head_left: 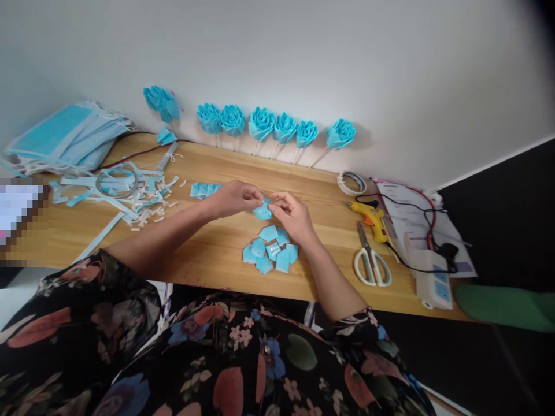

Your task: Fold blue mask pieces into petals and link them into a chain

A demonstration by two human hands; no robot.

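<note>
Small blue piece (262, 210) held just above the desk (208, 254), mid-desk, pinched between both hands. Judged a folding step: best done with corners kept matched and the crease pressed firmly between fingertips before letting go. Left hand (232, 199) closed on the piece's left edge, fingers curled; right hand (292, 214) likewise nipped on the right edge, thumb and forefinger together. Pile of blue pieces (271, 249) lies just below the hands. Glue gun (373, 218) and scissors (372, 263) well to the right; blue roses (273, 124) stand against the wall.
</note>
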